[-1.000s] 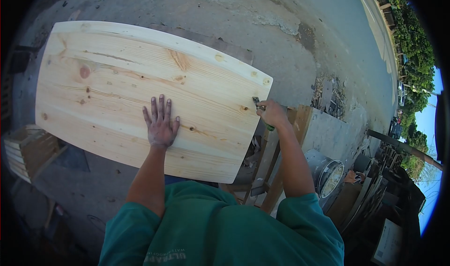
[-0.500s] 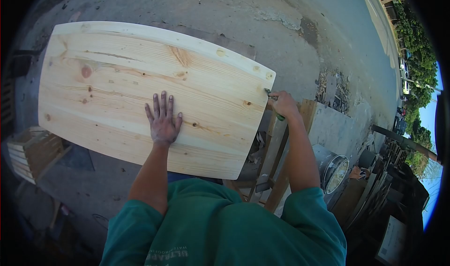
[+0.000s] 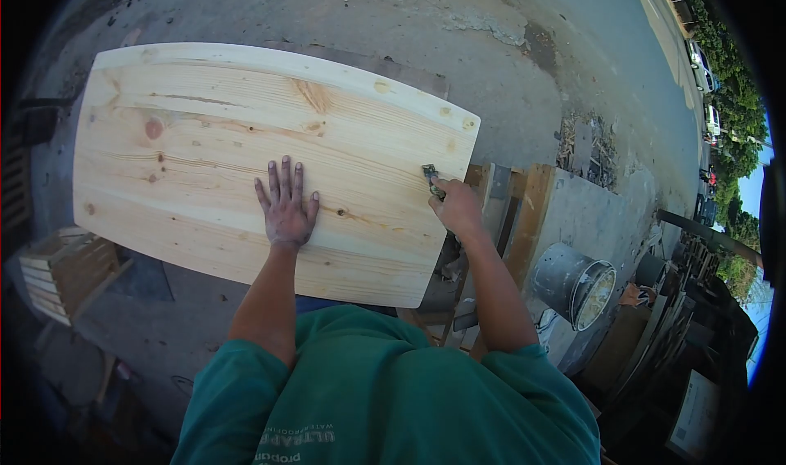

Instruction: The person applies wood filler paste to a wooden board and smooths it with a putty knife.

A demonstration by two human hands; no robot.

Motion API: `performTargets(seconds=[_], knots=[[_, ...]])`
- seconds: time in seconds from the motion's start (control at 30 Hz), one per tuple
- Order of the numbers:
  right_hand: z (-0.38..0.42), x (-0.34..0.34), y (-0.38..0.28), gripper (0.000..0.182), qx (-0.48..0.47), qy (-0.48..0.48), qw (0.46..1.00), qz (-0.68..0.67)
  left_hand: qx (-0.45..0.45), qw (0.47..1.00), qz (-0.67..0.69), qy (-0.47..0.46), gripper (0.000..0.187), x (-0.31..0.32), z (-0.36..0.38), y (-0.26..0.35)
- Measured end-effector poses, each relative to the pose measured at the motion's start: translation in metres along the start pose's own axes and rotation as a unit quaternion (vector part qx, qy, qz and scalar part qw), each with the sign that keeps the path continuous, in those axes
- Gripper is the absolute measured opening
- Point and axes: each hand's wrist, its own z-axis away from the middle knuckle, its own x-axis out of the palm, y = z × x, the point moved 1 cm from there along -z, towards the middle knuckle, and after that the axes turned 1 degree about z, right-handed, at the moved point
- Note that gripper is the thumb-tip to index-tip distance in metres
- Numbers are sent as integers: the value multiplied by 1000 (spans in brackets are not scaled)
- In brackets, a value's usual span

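Note:
A pale pine tabletop [image 3: 237, 178] with knots and rounded long edges lies flat before me. My left hand [image 3: 288, 215] rests on its middle, palm down and fingers spread, holding nothing. Over the right end of the wood, my right hand [image 3: 458, 209] is closed round a small hand scraper [image 3: 431, 178]. The scraper has a short, wide head that meets the board near its right edge. My fingers cover most of its handle, which shows some green.
Under the board's right end stands a wooden trestle [image 3: 528, 219]. A stained bucket [image 3: 573, 285] lies on its side beyond it, near stacked scrap wood [image 3: 647, 334]. A slatted wooden crate [image 3: 70, 273] is at the left. A road with vehicles runs along the far right.
My right hand has moved left with the scraper, from the board's right edge onto its surface. My left hand stays in place on the wood.

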Motion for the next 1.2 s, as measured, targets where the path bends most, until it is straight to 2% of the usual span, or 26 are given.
performTargets(seconds=[0.1,0.2,0.3,0.4,0.5,0.6,0.7,0.8,0.9,1.0,1.1,1.2], knots=[[26,26,2,42,21,-39,999,-4,-1,1000,3,0,71,-1,-3,0],[29,2,1,42,16,-87,996,-7,-1,1000,6,-2,71,-3,-2,0],[-7,-26,0,42,49,-33,998,-36,-2,1000,7,-2,71,-3,0,0],[-22,-14,6,41,39,-4,999,-34,-1,1000,4,-2,71,-3,-2,1],[7,-4,0,40,5,-67,998,12,-5,1000,-2,-9,71,-1,-1,0],[7,-29,-7,40,9,-140,990,32,-6,1000,-1,-10,72,-2,-3,1],[-25,-36,-5,41,54,-62,995,-49,-7,1000,0,-8,72,-3,-2,0],[-23,-20,-12,40,44,-47,998,-14,-7,1000,-5,-15,72,-4,-3,1],[5,-6,-5,41,0,-94,996,8,-9,1000,-7,-24,72,-4,-1,1],[15,-24,0,41,14,-153,987,45,-6,1000,0,-15,72,-5,-3,1],[2,-28,24,42,37,-74,997,-7,-7,1000,2,-11,72,-3,-1,0],[3,-13,31,40,46,-49,998,-19,-6,1000,-1,-11,71,-2,-2,1]])
